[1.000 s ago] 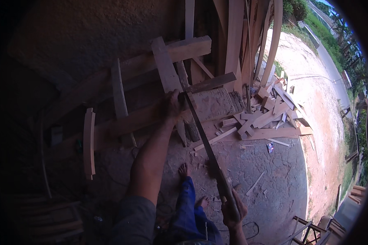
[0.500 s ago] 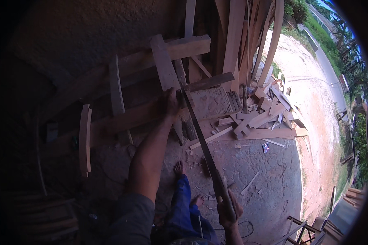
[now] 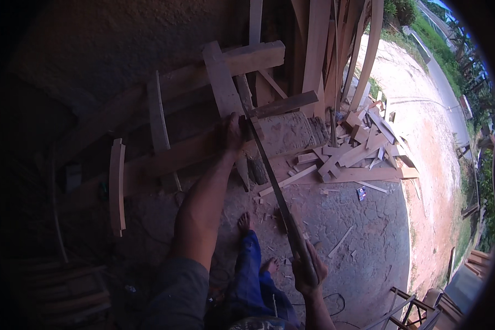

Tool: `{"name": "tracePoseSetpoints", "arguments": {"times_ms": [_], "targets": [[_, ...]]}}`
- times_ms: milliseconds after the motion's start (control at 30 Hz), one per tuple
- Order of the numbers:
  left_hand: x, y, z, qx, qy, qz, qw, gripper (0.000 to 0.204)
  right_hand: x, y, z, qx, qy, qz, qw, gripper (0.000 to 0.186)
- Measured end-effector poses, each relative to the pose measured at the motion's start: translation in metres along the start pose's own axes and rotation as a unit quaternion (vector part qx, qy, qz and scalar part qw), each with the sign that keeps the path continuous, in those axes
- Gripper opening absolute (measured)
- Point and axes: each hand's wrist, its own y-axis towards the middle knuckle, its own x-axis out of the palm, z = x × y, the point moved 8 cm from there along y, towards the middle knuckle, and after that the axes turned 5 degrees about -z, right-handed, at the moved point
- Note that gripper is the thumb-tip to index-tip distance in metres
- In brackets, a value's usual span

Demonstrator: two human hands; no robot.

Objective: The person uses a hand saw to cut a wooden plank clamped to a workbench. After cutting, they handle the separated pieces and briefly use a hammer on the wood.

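My right hand (image 3: 311, 268) is wrapped round the handle end of a handsaw, low and right of my legs. The long dark saw blade (image 3: 275, 190) slants up and left to a wooden board (image 3: 221, 82), its far end close beside my left hand. My left hand (image 3: 235, 132) is closed on the near part of that board, pressing it down on the long timber beam (image 3: 190, 154). The board lies crosswise over this beam and a second, farther beam (image 3: 256, 56). Where the blade meets the wood is partly hidden in shadow.
A rough wood block (image 3: 291, 132) lies right of the blade, with a short dark stick (image 3: 286, 103) above it. Offcuts (image 3: 357, 148) are heaped beyond. Tall planks (image 3: 316, 55) lean at the back. My bare feet (image 3: 245, 222) stand on the cracked floor (image 3: 368, 231).
My right hand and the saw have moved a little forward, toward the board. My left hand keeps its hold. The whole view has shifted slightly.
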Motion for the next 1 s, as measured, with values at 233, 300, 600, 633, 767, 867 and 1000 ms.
{"name": "tracePoseSetpoints", "arguments": {"times_ms": [233,300,600,633,767,867,1000], "targets": [[0.001,0.001,0.000,-0.021,0.026,0.003,0.999,0.034,0.034,0.061,0.022,-0.006,0.040,0.024,0.999,0.053],[-0.003,-0.002,0.000,-0.002,0.033,0.025,0.999,0.034,0.002,-0.011,0.012,-0.032,-0.044,0.018,0.998,0.055],[0.005,-0.001,0.003,-0.045,0.040,-0.017,0.998,0.029,0.048,0.098,0.037,0.027,0.102,0.000,0.994,0.056],[0.005,-0.001,0.001,-0.041,0.043,-0.012,0.998,0.029,0.049,0.102,0.035,0.023,0.107,-0.001,0.994,0.056],[-0.003,-0.001,-0.002,-0.014,0.045,0.013,0.999,0.028,-0.005,-0.033,0.026,-0.018,-0.047,0.017,0.999,0.055],[-0.004,-0.002,0.004,0.009,0.044,0.018,0.999,0.027,0.000,-0.038,0.029,-0.049,-0.051,0.033,0.997,0.055],[0.007,0.001,0.006,-0.035,0.046,-0.011,0.998,0.024,0.055,0.115,0.030,0.017,0.082,0.018,0.996,0.054]]}}
